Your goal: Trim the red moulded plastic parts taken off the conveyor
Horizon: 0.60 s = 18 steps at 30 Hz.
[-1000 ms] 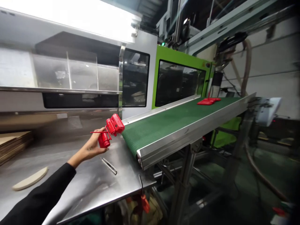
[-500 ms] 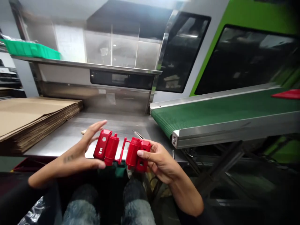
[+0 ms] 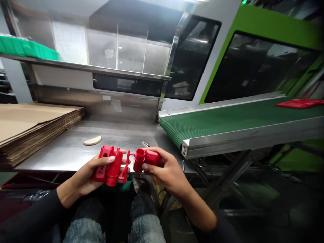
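My left hand (image 3: 84,173) grips a glossy red moulded plastic part (image 3: 115,168), a slotted block beside a threaded cylinder, with the thumb on its front and the fingers behind. My right hand (image 3: 173,173) is closed on a second red moulded part (image 3: 138,162), whose round open mouth faces up. Between the two parts stands a thin red runner (image 3: 127,165), its lower arm reaching towards the left part and its upper arm towards the right one. Both parts are held just over the near edge of the steel table (image 3: 73,148).
A pale half-round piece (image 3: 92,140) and tweezers-like metal tips (image 3: 144,143) lie on the table. Stacked cardboard sheets (image 3: 37,125) occupy the left. A green conveyor belt (image 3: 227,116) slopes up at right, carrying another red piece (image 3: 298,103). A green bin (image 3: 27,49) sits on the shelf above.
My left hand has turned and closed round the left part, its thumb now on the front. The right part has tilted so its mouth faces up. More of the red piece on the belt shows.
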Each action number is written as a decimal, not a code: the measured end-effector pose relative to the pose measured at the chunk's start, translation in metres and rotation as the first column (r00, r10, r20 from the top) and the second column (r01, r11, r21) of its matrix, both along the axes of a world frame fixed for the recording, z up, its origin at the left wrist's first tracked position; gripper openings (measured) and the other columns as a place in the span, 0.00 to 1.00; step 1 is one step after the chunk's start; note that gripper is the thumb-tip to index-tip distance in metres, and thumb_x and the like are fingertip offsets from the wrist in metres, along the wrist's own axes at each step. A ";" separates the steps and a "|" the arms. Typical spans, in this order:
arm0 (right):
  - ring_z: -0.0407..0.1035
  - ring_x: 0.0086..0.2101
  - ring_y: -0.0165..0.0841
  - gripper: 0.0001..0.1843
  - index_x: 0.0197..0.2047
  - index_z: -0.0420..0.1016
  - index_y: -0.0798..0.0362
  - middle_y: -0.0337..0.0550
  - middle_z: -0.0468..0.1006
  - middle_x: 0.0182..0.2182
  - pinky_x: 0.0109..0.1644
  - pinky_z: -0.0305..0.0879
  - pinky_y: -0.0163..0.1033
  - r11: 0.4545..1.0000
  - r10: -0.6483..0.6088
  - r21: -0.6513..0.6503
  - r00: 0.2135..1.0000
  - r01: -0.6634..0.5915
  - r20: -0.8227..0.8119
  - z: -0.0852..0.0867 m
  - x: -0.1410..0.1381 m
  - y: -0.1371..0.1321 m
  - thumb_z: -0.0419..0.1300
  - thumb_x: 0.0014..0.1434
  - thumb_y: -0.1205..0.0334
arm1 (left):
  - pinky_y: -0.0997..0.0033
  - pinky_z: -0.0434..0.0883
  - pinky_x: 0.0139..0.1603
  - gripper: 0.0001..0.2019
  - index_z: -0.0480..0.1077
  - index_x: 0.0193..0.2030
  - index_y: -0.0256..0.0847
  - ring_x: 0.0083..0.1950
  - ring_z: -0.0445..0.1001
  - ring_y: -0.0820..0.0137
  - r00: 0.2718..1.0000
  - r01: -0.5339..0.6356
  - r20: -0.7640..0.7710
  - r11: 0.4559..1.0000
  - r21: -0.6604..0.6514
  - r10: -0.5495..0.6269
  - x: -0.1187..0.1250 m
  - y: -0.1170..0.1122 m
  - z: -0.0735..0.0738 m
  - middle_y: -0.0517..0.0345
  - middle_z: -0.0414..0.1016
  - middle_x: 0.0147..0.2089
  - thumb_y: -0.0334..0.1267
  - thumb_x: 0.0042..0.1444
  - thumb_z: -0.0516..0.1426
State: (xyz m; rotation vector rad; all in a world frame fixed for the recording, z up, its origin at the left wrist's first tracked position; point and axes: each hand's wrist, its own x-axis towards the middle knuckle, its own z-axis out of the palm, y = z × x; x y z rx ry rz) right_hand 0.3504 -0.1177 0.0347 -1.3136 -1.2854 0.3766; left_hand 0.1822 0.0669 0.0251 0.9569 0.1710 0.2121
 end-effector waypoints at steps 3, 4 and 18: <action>0.69 0.53 0.36 0.21 0.53 0.74 0.40 0.39 0.77 0.52 0.62 0.60 0.52 0.982 -0.077 0.188 0.921 0.004 0.383 -0.003 0.005 -0.003 0.60 0.59 0.70 | 0.52 0.78 0.41 0.18 0.68 0.57 0.31 0.44 0.81 0.52 0.997 0.074 -0.016 0.994 -0.078 -0.076 -0.006 -0.003 0.001 0.37 0.80 0.46 0.32 0.60 0.56; 0.68 0.55 0.36 0.24 0.53 0.74 0.37 0.36 0.77 0.53 0.64 0.56 0.52 0.975 -0.092 0.222 0.872 -0.020 0.481 -0.004 0.007 -0.004 0.61 0.58 0.72 | 0.52 0.78 0.40 0.18 0.68 0.57 0.31 0.44 0.81 0.53 0.994 0.100 -0.021 0.989 -0.108 -0.103 -0.007 -0.004 0.002 0.36 0.81 0.45 0.33 0.61 0.55; 0.77 0.40 0.34 0.18 0.57 0.68 0.49 0.48 0.79 0.47 0.41 0.74 0.38 0.985 0.056 -0.136 0.948 -0.103 -0.313 -0.012 -0.024 -0.011 0.57 0.64 0.61 | 0.51 0.73 0.51 0.19 0.69 0.54 0.34 0.49 0.78 0.52 0.997 0.009 0.066 0.969 0.249 -0.026 -0.011 -0.004 0.007 0.38 0.78 0.49 0.27 0.54 0.61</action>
